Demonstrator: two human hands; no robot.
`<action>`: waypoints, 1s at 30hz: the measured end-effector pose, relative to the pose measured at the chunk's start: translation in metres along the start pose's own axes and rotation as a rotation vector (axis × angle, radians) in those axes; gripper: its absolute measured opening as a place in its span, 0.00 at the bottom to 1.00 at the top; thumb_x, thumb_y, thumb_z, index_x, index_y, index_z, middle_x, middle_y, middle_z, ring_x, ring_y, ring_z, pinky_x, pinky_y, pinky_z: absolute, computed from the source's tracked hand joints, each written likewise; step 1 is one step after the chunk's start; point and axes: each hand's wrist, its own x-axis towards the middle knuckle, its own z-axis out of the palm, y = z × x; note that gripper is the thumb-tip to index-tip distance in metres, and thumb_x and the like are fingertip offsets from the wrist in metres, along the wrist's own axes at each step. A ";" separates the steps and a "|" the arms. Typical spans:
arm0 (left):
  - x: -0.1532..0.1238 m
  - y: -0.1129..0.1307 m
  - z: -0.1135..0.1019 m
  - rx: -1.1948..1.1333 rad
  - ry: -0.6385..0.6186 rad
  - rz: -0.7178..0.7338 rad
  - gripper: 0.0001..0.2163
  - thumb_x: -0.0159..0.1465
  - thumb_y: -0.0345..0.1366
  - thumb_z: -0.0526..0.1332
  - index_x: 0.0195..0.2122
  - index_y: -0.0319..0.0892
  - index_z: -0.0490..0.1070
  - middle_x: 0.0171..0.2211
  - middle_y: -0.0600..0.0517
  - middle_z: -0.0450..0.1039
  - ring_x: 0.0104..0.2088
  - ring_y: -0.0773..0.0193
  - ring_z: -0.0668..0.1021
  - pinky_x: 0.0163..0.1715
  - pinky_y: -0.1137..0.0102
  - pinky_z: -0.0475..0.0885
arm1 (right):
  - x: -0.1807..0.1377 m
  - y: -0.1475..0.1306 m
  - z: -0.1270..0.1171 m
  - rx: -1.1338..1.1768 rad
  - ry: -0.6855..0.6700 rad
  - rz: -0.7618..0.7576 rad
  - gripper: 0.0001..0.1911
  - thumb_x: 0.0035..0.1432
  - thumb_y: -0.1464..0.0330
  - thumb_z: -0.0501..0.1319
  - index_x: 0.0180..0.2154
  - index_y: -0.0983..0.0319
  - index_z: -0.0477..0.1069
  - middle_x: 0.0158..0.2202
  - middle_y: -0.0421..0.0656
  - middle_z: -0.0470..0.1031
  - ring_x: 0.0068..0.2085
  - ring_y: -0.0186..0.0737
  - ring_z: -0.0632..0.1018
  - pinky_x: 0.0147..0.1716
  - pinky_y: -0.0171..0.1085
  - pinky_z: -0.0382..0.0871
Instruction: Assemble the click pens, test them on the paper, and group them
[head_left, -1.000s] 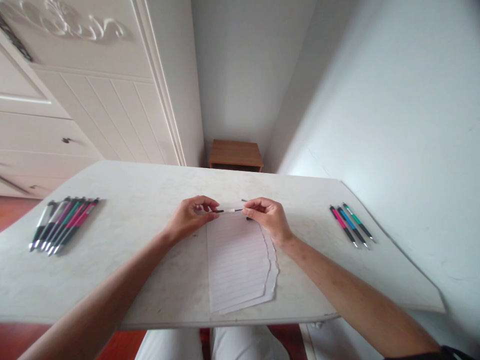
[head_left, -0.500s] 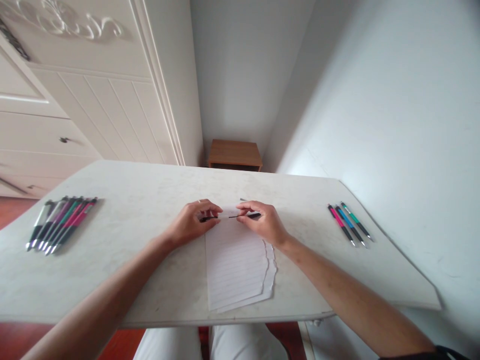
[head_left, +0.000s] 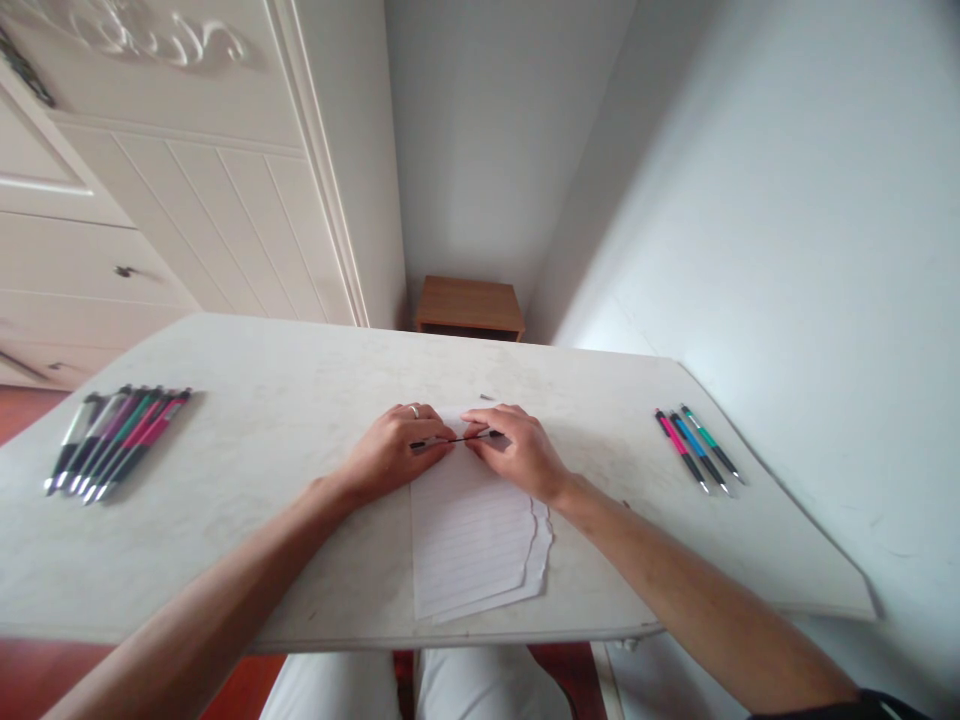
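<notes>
Slants forearms (head_left: 247, 570) inward from 7 and 5 o'clock over the table (head_left: 285, 375), flanking lined paper (head_left: 472, 545). Above its 12 o'clock end, pinches a black-ended pen piece (head_left: 418, 445) in the left hand (head_left: 397, 440) and a dark pen part (head_left: 496, 434) in the right hand (head_left: 519, 453), bridged along 9-to-3 by a thin rod (head_left: 472, 438) equally near both hands.

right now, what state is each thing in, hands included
left hand, pinching pen parts
right hand, pinching pen parts
pen parts, held end to end, joint hidden by fingers
paper, flat, stacked, right edges torn
left pens, lying side by side
right pens, lying side by side
drawer, shut
</notes>
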 end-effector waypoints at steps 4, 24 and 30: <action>0.000 0.002 -0.003 0.015 0.012 -0.068 0.09 0.65 0.33 0.58 0.36 0.42 0.79 0.35 0.50 0.78 0.36 0.63 0.78 0.40 0.69 0.71 | 0.003 0.003 -0.012 -0.050 -0.107 -0.027 0.26 0.53 0.75 0.68 0.54 0.56 0.70 0.44 0.43 0.80 0.47 0.44 0.78 0.51 0.46 0.69; -0.001 -0.003 -0.009 0.020 0.044 -0.108 0.11 0.66 0.34 0.57 0.39 0.42 0.80 0.38 0.48 0.78 0.39 0.60 0.78 0.42 0.67 0.72 | 0.007 0.023 -0.052 -0.237 -0.376 0.112 0.03 0.58 0.72 0.66 0.36 0.61 0.77 0.38 0.45 0.76 0.45 0.44 0.74 0.48 0.43 0.68; -0.001 -0.002 -0.010 0.033 0.016 -0.082 0.10 0.66 0.34 0.57 0.39 0.42 0.79 0.37 0.48 0.78 0.39 0.60 0.77 0.42 0.66 0.72 | 0.008 0.019 -0.054 -0.217 -0.415 0.198 0.05 0.57 0.75 0.66 0.34 0.62 0.71 0.37 0.44 0.74 0.44 0.43 0.73 0.46 0.41 0.66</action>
